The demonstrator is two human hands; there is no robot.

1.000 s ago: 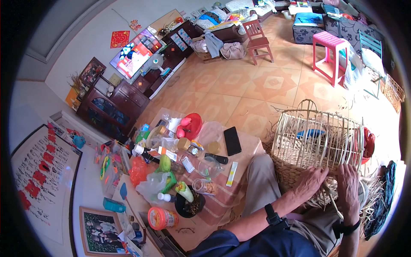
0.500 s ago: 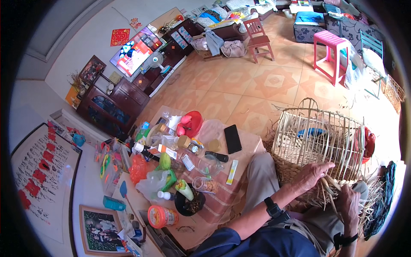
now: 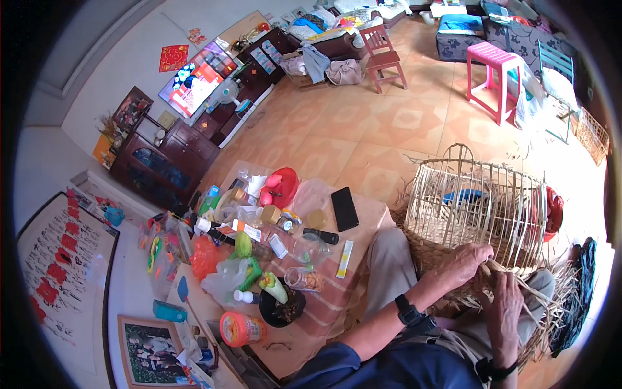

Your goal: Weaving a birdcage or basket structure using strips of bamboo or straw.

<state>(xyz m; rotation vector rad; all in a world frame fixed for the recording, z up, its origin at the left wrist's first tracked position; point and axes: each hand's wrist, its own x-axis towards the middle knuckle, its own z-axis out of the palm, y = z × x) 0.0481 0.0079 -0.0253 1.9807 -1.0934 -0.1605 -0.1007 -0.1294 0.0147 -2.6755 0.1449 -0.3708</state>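
Left grip looks pinched tight on a strand at the near side of the basket; right grip curls just below, its hold unclear. The basket sits beyond the right edge of the tabletop, whose far-right corner has a phone nearby. Seemingly, strand-weaving is in hand; the next move calls for tension.

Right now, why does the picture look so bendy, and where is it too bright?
Head view: the corners are black and the framed wall hanging has bowed edges, as a fisheye lens makes; head view: glare whitens the tiled floor to the right of the woven basket.
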